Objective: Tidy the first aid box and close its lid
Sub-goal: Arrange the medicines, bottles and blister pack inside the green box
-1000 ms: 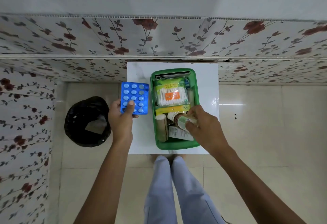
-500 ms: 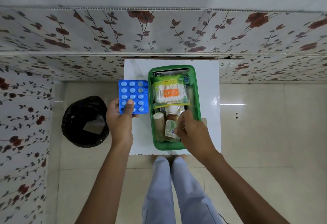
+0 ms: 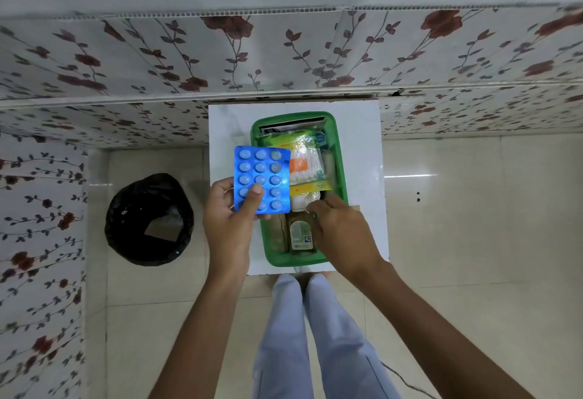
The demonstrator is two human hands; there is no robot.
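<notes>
A green first aid box stands open on a small white table. Inside lie a pack of cotton swabs, a white bottle, a small labelled bottle and a brown roll. My left hand grips a blue blister pack of tablets, held over the box's left rim. My right hand reaches into the box's near right part, fingertips at the white bottle; I cannot tell whether it grips anything. No lid is visible.
A bin lined with a black bag stands on the tiled floor left of the table. A floral-patterned wall runs behind the table and along the left. My legs are below the table's near edge.
My left hand has carried the blister pack rightward, from beside the box to over its left rim. My right hand set the small bottle down in the box and shifted slightly right.
</notes>
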